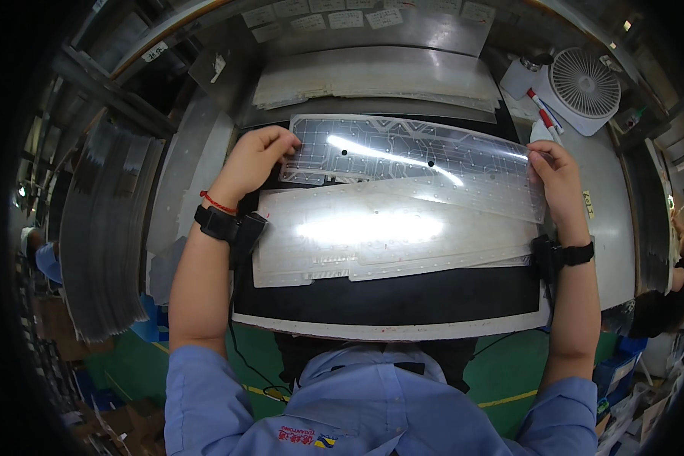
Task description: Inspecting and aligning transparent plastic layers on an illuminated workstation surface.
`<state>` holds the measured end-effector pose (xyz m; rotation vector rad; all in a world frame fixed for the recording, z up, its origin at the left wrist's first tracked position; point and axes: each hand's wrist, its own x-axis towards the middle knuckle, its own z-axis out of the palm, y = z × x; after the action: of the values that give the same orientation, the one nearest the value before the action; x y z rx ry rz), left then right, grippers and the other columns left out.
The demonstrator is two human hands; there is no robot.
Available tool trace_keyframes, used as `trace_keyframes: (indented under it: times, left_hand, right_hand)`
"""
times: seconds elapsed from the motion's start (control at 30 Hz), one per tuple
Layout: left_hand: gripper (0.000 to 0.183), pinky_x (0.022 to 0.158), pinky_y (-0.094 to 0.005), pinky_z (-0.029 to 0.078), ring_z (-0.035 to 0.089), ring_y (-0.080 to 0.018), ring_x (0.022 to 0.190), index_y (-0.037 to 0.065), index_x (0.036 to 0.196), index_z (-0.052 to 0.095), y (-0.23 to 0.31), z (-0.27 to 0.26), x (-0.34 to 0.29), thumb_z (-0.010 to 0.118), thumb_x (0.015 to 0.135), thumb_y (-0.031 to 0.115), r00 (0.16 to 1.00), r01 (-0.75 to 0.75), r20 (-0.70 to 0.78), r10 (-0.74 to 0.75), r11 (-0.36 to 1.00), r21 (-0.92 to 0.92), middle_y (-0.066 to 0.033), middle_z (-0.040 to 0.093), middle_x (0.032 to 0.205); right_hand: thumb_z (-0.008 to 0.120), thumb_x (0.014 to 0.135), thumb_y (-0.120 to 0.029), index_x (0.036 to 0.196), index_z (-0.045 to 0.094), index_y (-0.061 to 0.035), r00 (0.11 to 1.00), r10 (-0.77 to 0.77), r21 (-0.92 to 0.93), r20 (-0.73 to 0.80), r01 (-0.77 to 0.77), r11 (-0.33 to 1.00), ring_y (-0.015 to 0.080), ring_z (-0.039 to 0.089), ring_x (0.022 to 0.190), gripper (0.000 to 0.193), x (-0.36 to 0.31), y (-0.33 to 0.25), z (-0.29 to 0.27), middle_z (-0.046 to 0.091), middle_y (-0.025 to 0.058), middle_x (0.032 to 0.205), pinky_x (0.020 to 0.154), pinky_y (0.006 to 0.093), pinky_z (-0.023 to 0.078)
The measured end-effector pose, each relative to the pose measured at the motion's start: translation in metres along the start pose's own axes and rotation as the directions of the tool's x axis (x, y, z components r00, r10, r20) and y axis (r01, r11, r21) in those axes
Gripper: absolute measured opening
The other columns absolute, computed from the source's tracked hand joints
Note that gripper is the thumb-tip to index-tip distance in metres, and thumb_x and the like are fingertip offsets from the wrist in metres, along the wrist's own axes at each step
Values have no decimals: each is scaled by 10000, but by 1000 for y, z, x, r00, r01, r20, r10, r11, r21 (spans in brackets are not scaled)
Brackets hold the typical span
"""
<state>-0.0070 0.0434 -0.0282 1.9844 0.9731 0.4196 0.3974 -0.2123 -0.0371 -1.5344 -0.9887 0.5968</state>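
Note:
Between my two hands a clear printed circuit sheet (410,148) is stretched across, with fine traces and two black dots on it. My left hand (258,156) pinches its left end. At the right end, my right hand (553,173) grips the edge between thumb and fingers. Under and nearer than this sheet lies a stack of similar translucent circuit sheets (311,254), some fanned askew, with a bright glare across them. They rest on a black work mat (433,298). Each wrist carries a black strapped device.
Another pile of pale sheets (380,72) lies at the back. A white fan (585,82), a bottle (523,76) and red markers (541,109) stand at the back right. Tall stacks of sheets (102,228) line the left side. Other people show partly at both edges.

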Motion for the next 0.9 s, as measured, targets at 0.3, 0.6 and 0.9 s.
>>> trace_keyframes:
  times: [0.3, 0.6, 0.9]
  left_hand:
    - [257, 768, -247, 471, 561, -95, 823, 21, 1070, 597, -16, 2, 11, 517, 1021, 260, 963, -9, -264, -51, 975, -221, -21, 627, 932]
    - [368, 876, -235, 491, 603, -84, 959, 2, 1282, 516, -1, 7, 1, 600, 975, 186, 993, 110, 98, -68, 833, -543, -58, 638, 1105]
    - [413, 782, -216, 508, 625, -85, 897, 46, 1289, 515, 6, 7, -5, 664, 922, 162, 981, 130, 193, -29, 834, -537, -32, 652, 1078]
  right_hand:
    - [596, 944, -44, 1053, 647, -10, 1000, -5, 10, -7, 5, 1000, 64, 492, 653, 125, 1, 2, -1, 574, -19, 763, 607, 206, 398]
    - [594, 948, -50, 1053, 649, -12, 1000, 23, -9, -13, -23, 1000, 52, 496, 630, 125, 0, 1, 1, 572, -27, 743, 589, 196, 394]
    - [594, 954, -68, 1076, 640, -18, 1000, 11, 31, -26, -10, 999, 53, 500, 640, 140, 1, 3, -1, 574, -24, 785, 600, 196, 412]
